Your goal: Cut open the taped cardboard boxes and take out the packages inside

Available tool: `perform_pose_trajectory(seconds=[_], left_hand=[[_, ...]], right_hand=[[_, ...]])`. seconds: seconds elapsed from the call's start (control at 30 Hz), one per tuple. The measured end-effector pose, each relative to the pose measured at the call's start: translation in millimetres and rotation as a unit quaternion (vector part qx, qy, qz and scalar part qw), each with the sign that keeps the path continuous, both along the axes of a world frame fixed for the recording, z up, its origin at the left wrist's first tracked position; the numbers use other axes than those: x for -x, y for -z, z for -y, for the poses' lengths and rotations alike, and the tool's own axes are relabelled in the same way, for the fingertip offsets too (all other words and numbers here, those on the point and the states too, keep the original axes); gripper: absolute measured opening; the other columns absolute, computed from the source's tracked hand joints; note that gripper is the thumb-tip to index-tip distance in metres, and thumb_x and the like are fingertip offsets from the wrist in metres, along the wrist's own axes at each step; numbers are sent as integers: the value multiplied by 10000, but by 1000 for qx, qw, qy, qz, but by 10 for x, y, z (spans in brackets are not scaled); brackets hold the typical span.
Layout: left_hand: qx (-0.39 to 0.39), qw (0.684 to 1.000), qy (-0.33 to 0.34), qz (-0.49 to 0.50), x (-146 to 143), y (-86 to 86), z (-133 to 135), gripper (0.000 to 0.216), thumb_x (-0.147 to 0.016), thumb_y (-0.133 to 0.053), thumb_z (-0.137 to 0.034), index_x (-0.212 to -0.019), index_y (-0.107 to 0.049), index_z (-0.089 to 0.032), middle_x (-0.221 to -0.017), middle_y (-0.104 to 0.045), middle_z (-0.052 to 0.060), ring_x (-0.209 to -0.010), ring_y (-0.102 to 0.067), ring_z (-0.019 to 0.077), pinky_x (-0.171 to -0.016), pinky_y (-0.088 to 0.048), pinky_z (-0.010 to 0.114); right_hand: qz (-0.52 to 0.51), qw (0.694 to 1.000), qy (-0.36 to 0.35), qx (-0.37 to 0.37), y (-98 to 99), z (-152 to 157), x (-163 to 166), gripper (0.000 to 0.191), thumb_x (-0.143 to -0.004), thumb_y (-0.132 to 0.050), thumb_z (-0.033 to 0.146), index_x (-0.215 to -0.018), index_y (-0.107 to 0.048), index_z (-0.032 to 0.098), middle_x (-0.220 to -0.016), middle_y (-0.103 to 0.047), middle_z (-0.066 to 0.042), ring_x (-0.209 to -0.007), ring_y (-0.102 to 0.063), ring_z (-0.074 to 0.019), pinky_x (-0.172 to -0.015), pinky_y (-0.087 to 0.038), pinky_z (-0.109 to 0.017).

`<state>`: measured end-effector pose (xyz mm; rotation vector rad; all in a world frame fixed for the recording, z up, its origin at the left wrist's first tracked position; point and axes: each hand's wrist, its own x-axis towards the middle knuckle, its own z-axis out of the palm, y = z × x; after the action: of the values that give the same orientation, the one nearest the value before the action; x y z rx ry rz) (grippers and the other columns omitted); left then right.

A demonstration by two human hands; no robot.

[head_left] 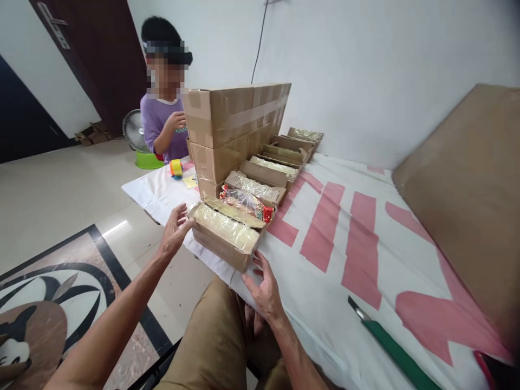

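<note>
You sit at a table (365,303) under a white cloth with pink blocks, near a white wall and a dark door (101,59). The open carton (223,238) of clear-wrapped packs lies at the near edge, first in a row. Your left hand (174,230) and right hand (264,287) flank it, fingers spread, gripping nothing.

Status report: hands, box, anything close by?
Left hand open at nearest box end. Right hand open at its front. Utility knife lies apart.
</note>
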<state>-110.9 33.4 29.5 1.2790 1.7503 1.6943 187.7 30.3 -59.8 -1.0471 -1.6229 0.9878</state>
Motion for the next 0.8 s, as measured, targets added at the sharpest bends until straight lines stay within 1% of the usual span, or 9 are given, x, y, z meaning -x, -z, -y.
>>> perform_pose_trajectory(seconds=[0.1,0.17,0.27,0.37,0.47,0.57,0.63,0.7,0.8], left_hand=[[26,996,60,66,-132,235,155,708,-793,-708,-594,-1358,-552,-198,-1371,-636,155,-1319,-580,344,-1078,-494,511],[37,994,75,68,-161,311,194,747,-769,-737,-582,-1380,-528,-206,-1377,-630,155,-1324,-575,343,-1071,-499,507],[62,996,52,50,-121,353,193,846,-722,-775,-546,-1434,-459,-217,-1405,-601,166,-1316,-580,344,-1086,-487,529],[88,995,-17,33,-126,441,251,911,-745,-753,-515,-1506,-363,-201,-1495,-509,205,-1361,-547,359,-1127,-454,565],[99,992,-60,-53,-275,609,504,861,-813,-711,-486,-1532,-344,-186,-1498,-485,208,-1373,-531,364,-1141,-451,579],[64,977,-41,-202,-532,765,871,674,-864,-668,-421,-1461,-464,-181,-1376,-558,179,-1321,-551,373,-1123,-464,610],[33,960,14,-278,-725,809,1054,488,-902,-631,-364,-1359,-560,-209,-1319,-586,159,-1300,-560,371,-1083,-500,607],[1,939,84,-334,-918,797,1128,334,-931,-601,-300,-1261,-618,-248,-1303,-604,140,-1294,-570,359,-1063,-518,589],[-50,904,166,-390,-1207,744,1055,273,-947,-591,-242,-1212,-641,-281,-1354,-612,125,-1338,-561,348,-1092,-497,570]], right_hand=[[11,1000,-12,-18,-97,-52,104,683,-835,-710,357,-1473,-511,219,-1423,-632,-149,-1239,-651,-294,-940,-598,-428],[25,999,-9,-34,-133,-76,168,660,-846,-685,323,-1474,-513,216,-1405,-642,-154,-1219,-663,-297,-927,-603,-435],[50,997,-1,-58,-145,-31,183,652,-864,-654,303,-1492,-504,207,-1393,-651,-156,-1172,-687,-292,-880,-620,-417],[80,994,21,-69,-157,109,-39,577,-885,-642,322,-1448,-562,224,-1412,-652,-122,-1180,-688,-258,-876,-620,-366],[134,985,62,-86,-219,310,-611,333,-943,-570,329,-1237,-706,252,-1306,-723,-71,-1179,-690,-228,-965,-590,-373],[210,964,137,-94,-303,543,-1459,279,-973,-512,338,-1084,-753,253,-1175,-770,-73,-1106,-708,-243,-1022,-552,-427],[269,938,197,-91,-336,689,-2031,278,-944,-528,339,-1070,-754,239,-1146,-772,-99,-1091,-697,-281,-1019,-529,-472],[327,909,247,-82,-328,808,-2483,318,-894,-552,324,-1122,-741,209,-1193,-752,-139,-1114,-667,-335,-1000,-499,-522],[398,872,276,-66,-236,914,-2819,390,-833,-592,290,-1188,-719,189,-1200,-741,-154,-1085,-643,-356,-942,-480,-505]])
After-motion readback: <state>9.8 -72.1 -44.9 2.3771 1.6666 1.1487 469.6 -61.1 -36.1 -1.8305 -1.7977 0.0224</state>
